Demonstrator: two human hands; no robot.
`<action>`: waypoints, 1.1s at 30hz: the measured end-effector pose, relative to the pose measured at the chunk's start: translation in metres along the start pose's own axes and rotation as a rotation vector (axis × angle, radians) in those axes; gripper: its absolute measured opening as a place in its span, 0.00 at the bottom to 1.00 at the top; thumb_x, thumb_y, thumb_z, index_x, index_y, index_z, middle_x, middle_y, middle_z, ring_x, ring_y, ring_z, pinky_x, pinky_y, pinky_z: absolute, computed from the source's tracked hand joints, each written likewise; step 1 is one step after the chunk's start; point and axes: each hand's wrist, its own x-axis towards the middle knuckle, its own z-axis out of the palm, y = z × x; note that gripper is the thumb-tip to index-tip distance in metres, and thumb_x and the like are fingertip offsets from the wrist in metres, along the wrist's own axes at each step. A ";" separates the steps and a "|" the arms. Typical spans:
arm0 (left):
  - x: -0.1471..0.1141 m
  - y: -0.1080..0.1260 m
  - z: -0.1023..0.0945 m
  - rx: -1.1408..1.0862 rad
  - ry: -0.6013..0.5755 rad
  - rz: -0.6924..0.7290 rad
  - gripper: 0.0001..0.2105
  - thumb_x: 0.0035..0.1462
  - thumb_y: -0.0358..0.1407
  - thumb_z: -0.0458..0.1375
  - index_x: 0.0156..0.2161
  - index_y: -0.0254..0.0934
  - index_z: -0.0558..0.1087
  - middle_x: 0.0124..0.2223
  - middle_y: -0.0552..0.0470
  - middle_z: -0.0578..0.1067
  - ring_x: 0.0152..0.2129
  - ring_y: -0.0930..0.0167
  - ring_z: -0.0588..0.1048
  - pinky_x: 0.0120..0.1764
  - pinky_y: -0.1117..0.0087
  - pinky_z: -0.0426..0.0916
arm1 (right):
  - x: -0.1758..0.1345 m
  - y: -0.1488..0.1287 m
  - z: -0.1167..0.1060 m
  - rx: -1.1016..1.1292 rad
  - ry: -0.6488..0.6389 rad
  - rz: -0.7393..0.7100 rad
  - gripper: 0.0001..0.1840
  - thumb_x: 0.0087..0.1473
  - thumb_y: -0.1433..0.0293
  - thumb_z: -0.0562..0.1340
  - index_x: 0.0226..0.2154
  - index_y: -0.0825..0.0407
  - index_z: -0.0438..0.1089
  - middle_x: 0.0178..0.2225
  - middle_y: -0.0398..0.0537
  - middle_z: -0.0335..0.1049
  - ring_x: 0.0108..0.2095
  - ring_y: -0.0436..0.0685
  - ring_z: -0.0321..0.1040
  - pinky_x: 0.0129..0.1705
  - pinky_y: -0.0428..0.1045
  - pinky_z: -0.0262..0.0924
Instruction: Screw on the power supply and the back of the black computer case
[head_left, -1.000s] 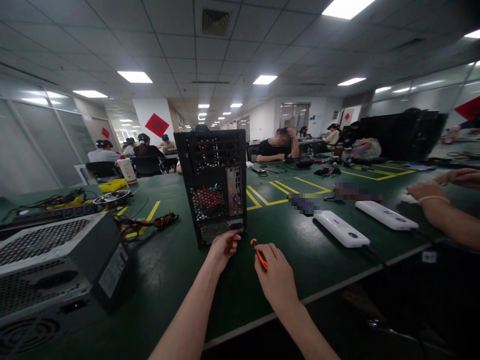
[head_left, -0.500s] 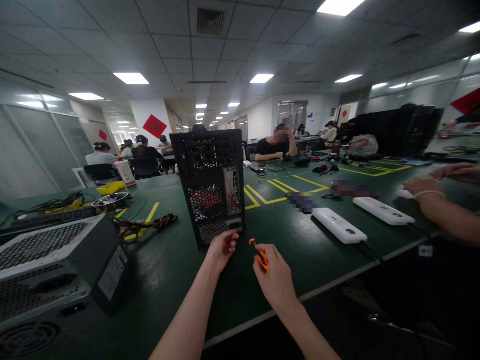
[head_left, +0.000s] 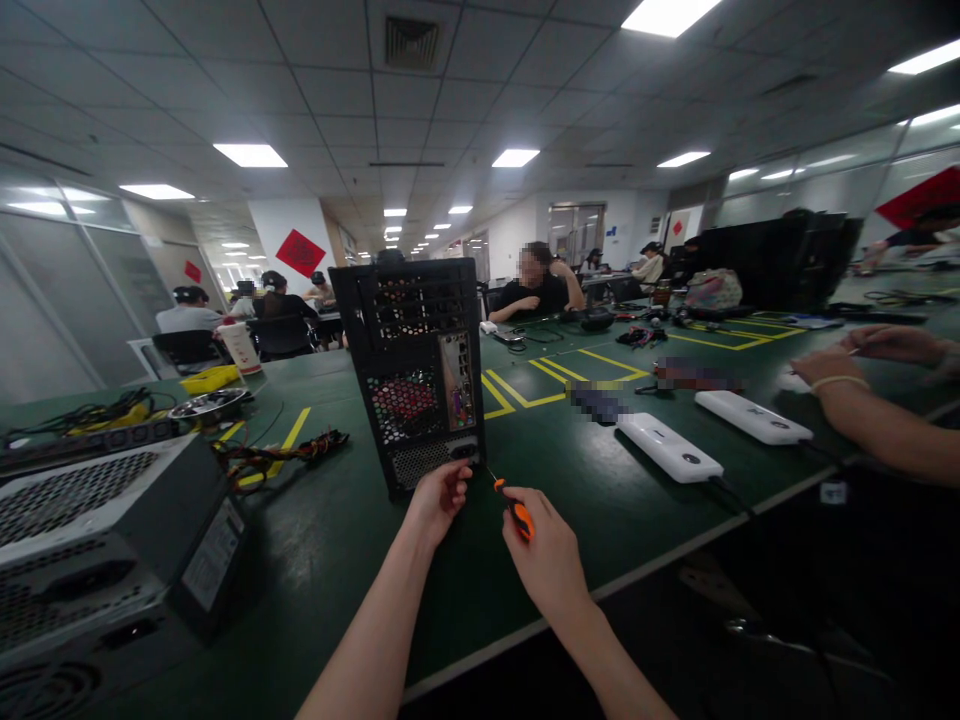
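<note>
A black computer case stands upright on the green table, its rear panel facing me. My right hand is wrapped round the orange and black handle of a screwdriver. The screwdriver's thin shaft points up and left at the lower right corner of the case; whether its tip touches is too small to tell. Near that corner, just below the power supply's socket, my left hand has its fingers curled together. What those fingers hold, if anything, I cannot make out.
A grey power supply unit sits at the left, with bundled cables behind it. Beyond lie a metal bowl and a paper cup. White power banks lie to the right, near a co-worker's hands.
The screwdriver's shaft now shows, pointing at the case's lower corner. The whole view has shifted slightly. My left hand stays by the case in the same curled pose.
</note>
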 end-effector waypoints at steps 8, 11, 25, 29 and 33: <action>-0.001 0.002 0.002 -0.008 0.003 -0.020 0.08 0.46 0.28 0.55 0.35 0.27 0.69 0.23 0.54 0.68 0.13 0.84 0.59 0.13 0.83 0.50 | -0.001 0.001 0.000 0.054 0.057 0.001 0.11 0.47 0.76 0.53 0.36 0.51 0.62 0.35 0.47 0.64 0.36 0.54 0.64 0.38 0.50 0.61; -0.001 0.002 0.001 -0.007 0.002 -0.019 0.08 0.46 0.28 0.55 0.35 0.27 0.69 0.23 0.54 0.68 0.13 0.84 0.59 0.13 0.83 0.50 | -0.002 0.001 -0.001 0.060 0.064 0.009 0.11 0.47 0.76 0.53 0.36 0.51 0.62 0.35 0.47 0.64 0.36 0.54 0.64 0.38 0.50 0.60; -0.003 0.003 0.004 -0.011 0.014 -0.021 0.06 0.45 0.28 0.55 0.32 0.28 0.68 0.22 0.54 0.68 0.13 0.84 0.59 0.13 0.83 0.49 | 0.000 0.002 0.000 0.045 0.061 0.032 0.11 0.48 0.76 0.52 0.36 0.51 0.61 0.35 0.47 0.63 0.37 0.54 0.63 0.39 0.50 0.59; -0.002 0.002 0.003 -0.011 0.020 -0.024 0.06 0.45 0.28 0.56 0.32 0.28 0.68 0.22 0.54 0.68 0.13 0.84 0.59 0.13 0.83 0.49 | 0.000 0.003 0.001 0.033 0.066 0.026 0.10 0.47 0.76 0.52 0.36 0.51 0.61 0.35 0.47 0.63 0.36 0.54 0.64 0.38 0.50 0.59; -0.002 0.003 0.004 -0.009 0.022 -0.025 0.06 0.45 0.28 0.55 0.31 0.27 0.69 0.22 0.54 0.67 0.12 0.84 0.59 0.13 0.83 0.49 | 0.001 0.001 -0.001 0.027 0.075 0.014 0.09 0.48 0.74 0.53 0.35 0.51 0.62 0.34 0.47 0.63 0.36 0.54 0.64 0.37 0.50 0.59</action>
